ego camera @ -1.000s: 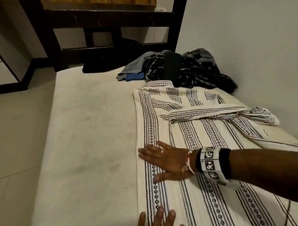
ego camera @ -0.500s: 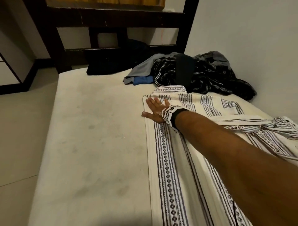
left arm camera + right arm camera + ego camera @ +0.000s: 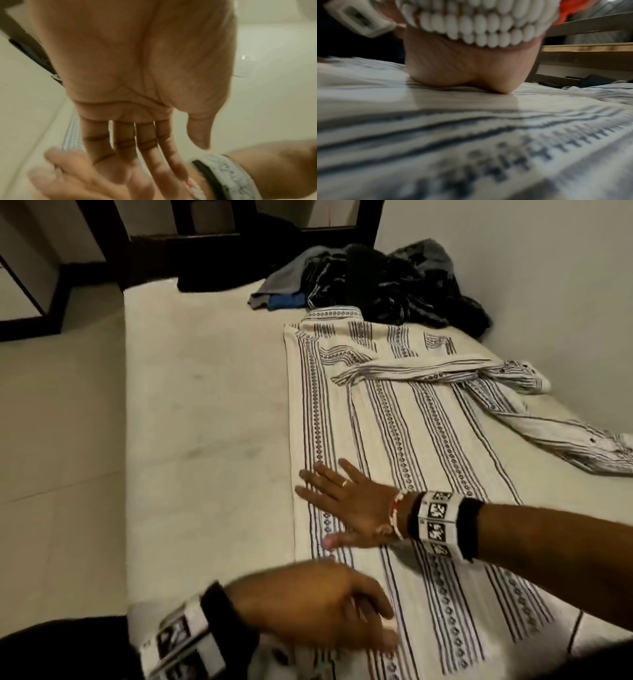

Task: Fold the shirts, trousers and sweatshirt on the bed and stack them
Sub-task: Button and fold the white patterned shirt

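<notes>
Smoothing a striped shirt lying on the bed beside the wall, right hand pressing flat with fingers outstretched, left hand hovering with fingers relaxed and grasping nothing, likely best sweeping outward before folding.

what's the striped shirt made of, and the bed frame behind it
Striped shirt: looks like a thin woven fabric, perhaps cotton, matte cream with dark printed or woven bands; it lies flat with soft creases. Bed frame: apparently wood with a dark, slightly glossy finish, though blurred.
</notes>
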